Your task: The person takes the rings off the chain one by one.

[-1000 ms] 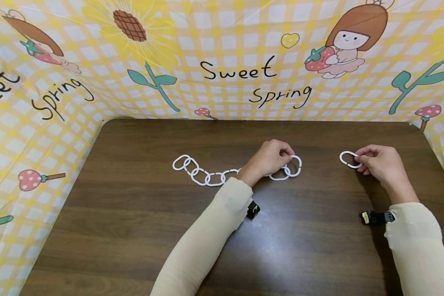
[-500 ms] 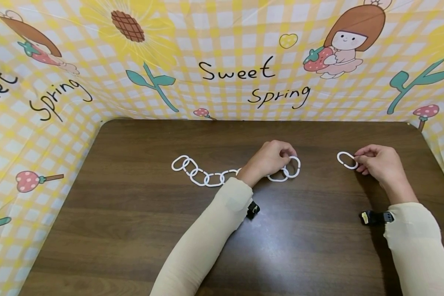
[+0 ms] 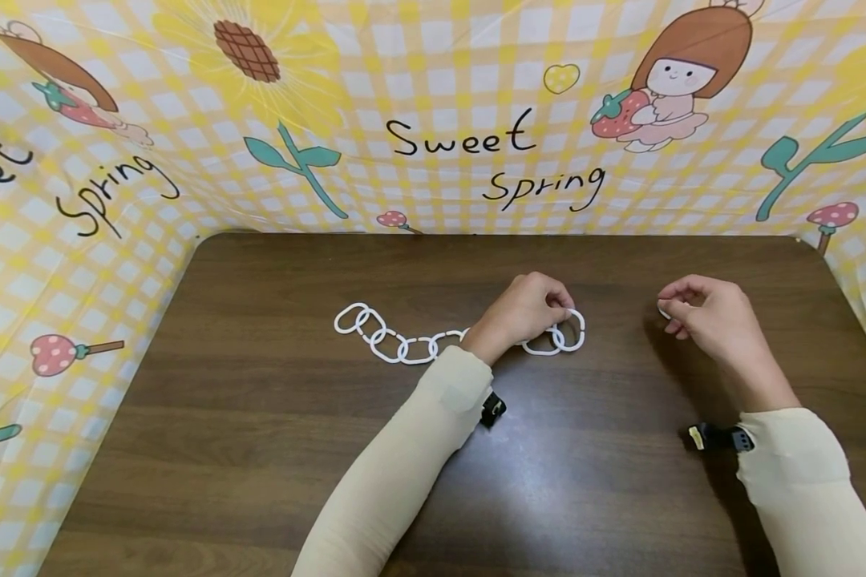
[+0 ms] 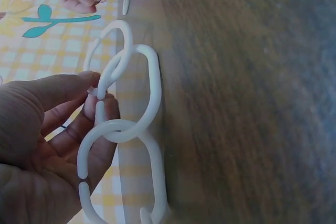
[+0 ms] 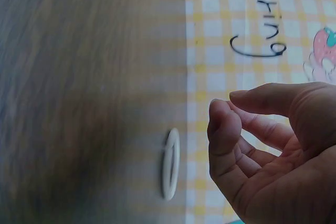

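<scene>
A chain of several white plastic links (image 3: 418, 350) lies across the table, partly covered by my left hand (image 3: 525, 311). Thumb and fingers of that hand pinch the link at the chain's right end (image 3: 583, 330), which stands tilted up in the left wrist view. My right hand (image 3: 718, 324) is to the right, above the table, its fingers loosely bent and holding nothing. A single loose white link (image 5: 170, 163) lies on the table apart from the right fingers in the right wrist view. In the head view the right hand covers most of it.
The brown wood-grain table (image 3: 224, 449) has a yellow checked cloth (image 3: 447, 64) with printed drawings standing along its back and sides. A black wrist camera (image 3: 707, 437) sits at the right sleeve, another at the left.
My right hand held the loose link between its fingertips before; it has moved slightly left and let go of the link. The left hand stays on the chain's end link.
</scene>
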{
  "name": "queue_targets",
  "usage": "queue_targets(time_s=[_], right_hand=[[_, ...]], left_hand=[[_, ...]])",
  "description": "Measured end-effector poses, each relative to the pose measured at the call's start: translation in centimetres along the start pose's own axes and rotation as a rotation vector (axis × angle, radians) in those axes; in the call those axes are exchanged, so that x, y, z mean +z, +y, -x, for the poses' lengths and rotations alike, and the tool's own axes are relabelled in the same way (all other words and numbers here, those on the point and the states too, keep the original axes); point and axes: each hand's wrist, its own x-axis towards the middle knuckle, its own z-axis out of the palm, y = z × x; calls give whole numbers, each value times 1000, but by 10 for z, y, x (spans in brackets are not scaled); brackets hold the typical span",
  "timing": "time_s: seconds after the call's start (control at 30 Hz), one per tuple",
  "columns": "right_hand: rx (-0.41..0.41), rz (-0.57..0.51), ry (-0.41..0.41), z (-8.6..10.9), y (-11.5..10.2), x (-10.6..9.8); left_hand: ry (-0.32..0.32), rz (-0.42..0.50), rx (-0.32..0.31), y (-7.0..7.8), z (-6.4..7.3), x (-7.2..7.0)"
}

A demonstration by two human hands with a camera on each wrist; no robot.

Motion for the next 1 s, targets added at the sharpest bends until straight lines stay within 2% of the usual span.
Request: queue_targets(time_s=[0.5,0.77,1.0], right_hand=[[-20,-55,-86,4,-15,16],[10,-238,-172,8,-23,28],[-11,-386,-214,9,-25,42]], left_hand=[[-12,-10,24,-1,3,-2],[2,15,1,-3,4,-1],[24,27,-36,-3,5,-2]])
